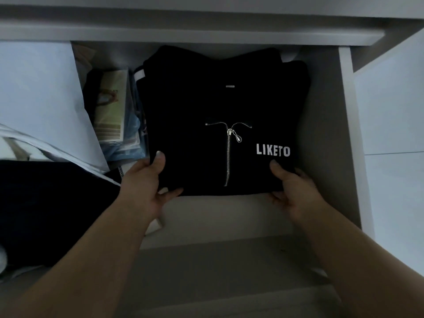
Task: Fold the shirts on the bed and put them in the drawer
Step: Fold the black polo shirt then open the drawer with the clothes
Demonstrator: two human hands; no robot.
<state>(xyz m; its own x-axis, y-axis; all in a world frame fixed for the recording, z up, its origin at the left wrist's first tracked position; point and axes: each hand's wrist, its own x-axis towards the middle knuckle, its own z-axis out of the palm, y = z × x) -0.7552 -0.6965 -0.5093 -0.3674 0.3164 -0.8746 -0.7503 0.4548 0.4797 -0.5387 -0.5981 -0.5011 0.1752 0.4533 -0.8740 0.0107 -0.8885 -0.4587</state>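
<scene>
Head view: left hand (144, 187) and right hand (293, 191) grip the folded black shirt (206, 106) in a white drawer (346, 115) beside pale floor (392, 115).

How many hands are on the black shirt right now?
2. The left hand grips the shirt at its near left corner, the right hand at its near right corner.

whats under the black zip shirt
A white-striped edge pokes out under the black zip shirt at its far left, probably another garment. The shirt hides the rest. The left hand and right hand grip its near corners.
</scene>
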